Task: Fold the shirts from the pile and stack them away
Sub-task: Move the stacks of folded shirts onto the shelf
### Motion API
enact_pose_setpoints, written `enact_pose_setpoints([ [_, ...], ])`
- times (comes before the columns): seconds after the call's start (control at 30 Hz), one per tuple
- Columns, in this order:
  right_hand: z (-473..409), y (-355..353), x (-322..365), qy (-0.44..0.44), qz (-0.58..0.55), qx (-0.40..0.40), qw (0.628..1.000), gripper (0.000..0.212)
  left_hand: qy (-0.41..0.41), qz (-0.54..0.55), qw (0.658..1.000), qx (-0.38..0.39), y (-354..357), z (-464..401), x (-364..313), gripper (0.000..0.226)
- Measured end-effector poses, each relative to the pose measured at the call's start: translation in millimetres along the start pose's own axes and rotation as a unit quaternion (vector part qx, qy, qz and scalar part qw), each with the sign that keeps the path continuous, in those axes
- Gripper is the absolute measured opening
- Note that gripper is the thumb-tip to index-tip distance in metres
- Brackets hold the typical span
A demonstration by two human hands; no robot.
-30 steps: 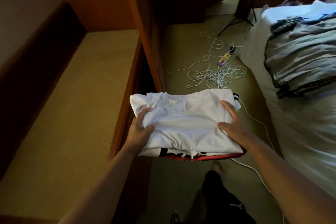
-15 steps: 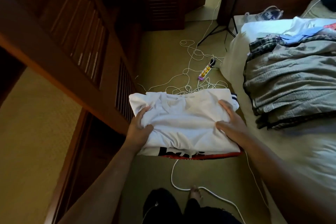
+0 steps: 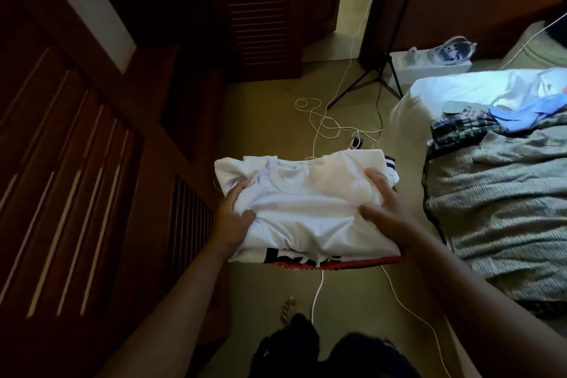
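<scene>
A stack of folded shirts (image 3: 306, 212), white on top with a black-print and a red one beneath, hangs in the air over the floor. My left hand (image 3: 233, 218) grips its left edge, thumb on top. My right hand (image 3: 383, 209) holds the right edge, fingers spread on the top shirt. A pile of unfolded clothes (image 3: 497, 193), grey knit with plaid and blue pieces, lies on the bed at the right.
A dark wooden wardrobe with louvred doors (image 3: 76, 178) fills the left. White cables and a power strip (image 3: 356, 141) sprawl on the floor ahead. A tripod leg (image 3: 362, 86) and a shoe box (image 3: 429, 67) stand beyond. The white bed (image 3: 408, 120) borders the right.
The view has swung from the wardrobe shelf at the left toward the floor and bed. Both hands keep hold of the folded stack, which stays in front of me.
</scene>
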State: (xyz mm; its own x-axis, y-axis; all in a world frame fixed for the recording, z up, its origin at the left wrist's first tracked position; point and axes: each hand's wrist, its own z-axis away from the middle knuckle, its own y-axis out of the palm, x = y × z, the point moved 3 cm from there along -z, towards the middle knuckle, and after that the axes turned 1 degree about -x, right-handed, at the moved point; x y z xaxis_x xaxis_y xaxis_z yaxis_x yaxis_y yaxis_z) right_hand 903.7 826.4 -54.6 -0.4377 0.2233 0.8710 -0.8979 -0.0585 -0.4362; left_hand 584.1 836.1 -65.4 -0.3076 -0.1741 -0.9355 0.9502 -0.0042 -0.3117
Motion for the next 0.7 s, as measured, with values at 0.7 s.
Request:
enact_pose_setpoints([
  [0.7,-438,18,130,-0.040,0.085,0.127,0.988,0.083,-0.071,0.000,0.987,-0.143,-44,-359,-57,0.069],
])
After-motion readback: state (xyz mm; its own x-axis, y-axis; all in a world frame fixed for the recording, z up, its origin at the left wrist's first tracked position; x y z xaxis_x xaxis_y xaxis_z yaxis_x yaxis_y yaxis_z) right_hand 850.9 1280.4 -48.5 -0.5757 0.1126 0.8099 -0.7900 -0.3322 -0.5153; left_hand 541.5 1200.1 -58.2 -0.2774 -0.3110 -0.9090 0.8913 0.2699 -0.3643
